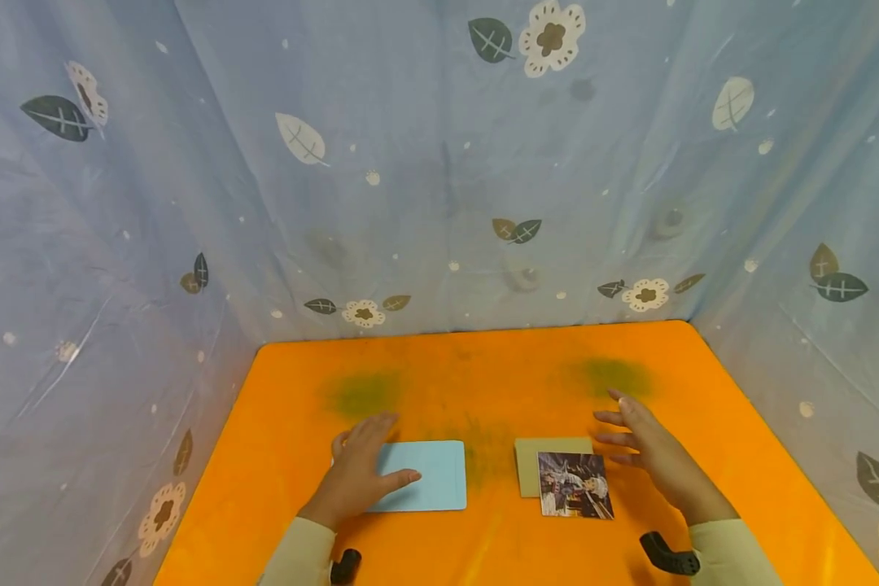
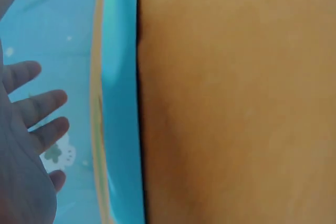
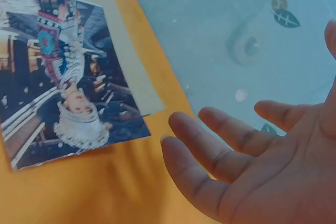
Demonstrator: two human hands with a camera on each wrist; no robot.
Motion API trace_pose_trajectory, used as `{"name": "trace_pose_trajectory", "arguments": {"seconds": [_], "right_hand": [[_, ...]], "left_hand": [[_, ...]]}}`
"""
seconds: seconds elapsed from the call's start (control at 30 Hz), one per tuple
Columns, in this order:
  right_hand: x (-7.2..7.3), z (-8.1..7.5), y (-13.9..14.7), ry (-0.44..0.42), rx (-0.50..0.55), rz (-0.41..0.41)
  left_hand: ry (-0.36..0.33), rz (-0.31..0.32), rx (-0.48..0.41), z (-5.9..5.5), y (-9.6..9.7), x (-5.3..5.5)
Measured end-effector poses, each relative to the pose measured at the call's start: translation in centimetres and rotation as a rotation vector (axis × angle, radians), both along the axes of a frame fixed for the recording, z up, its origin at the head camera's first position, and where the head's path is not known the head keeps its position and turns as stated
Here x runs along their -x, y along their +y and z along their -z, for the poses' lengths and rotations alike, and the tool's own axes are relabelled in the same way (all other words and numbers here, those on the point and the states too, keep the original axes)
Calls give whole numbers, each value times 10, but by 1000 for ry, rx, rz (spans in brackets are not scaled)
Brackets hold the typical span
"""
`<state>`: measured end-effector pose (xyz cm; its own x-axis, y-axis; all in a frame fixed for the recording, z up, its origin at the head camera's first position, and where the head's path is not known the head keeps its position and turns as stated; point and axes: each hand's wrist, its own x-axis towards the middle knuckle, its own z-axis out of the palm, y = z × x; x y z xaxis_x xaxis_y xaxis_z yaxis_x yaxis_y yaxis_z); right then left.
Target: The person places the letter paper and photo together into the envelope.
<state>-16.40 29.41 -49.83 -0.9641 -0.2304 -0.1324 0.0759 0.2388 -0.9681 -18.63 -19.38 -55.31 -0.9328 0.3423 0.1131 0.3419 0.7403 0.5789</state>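
A pale blue rectangular sheet or envelope [image 1: 435, 480] lies flat on the orange table. Over its left end hovers my left hand [image 1: 359, 472], fingers loosely spread and holding nothing; the left wrist view shows the blue item's edge [image 2: 123, 103] beside the fingers. To the right, a printed photo [image 1: 575, 486] of a person in a white headdress overlaps a tan card or envelope [image 1: 527, 472]. My right hand [image 1: 652, 456] is just right of these two, its fingers relaxed and apart from the photo. In the right wrist view the photo [image 3: 79, 87] covers most of the tan piece [image 3: 123, 40].
The orange table [image 1: 454, 382] has greenish stains near its back. Blue curtains [image 1: 439, 163] printed with flowers and leaves stand around its back and both sides. Black straps or mounts [image 1: 666, 555] sit by both wrists.
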Motion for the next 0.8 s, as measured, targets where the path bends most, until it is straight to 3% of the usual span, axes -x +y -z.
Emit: {"name": "trace_pose_trajectory", "arguments": {"seconds": [0.27, 0.47, 0.63, 0.8], "right_hand": [[-10, 7, 7, -110, -45, 75], [-17, 16, 10, -173, -104, 91], [-19, 22, 9, -192, -94, 91], [-19, 30, 7, -216, -57, 118]], "left_hand": [[-5, 123, 42, 9, 13, 5], [-5, 164, 67, 8, 19, 3], [0, 243, 79, 8, 25, 0], [-44, 278, 107, 5, 29, 3]]}}
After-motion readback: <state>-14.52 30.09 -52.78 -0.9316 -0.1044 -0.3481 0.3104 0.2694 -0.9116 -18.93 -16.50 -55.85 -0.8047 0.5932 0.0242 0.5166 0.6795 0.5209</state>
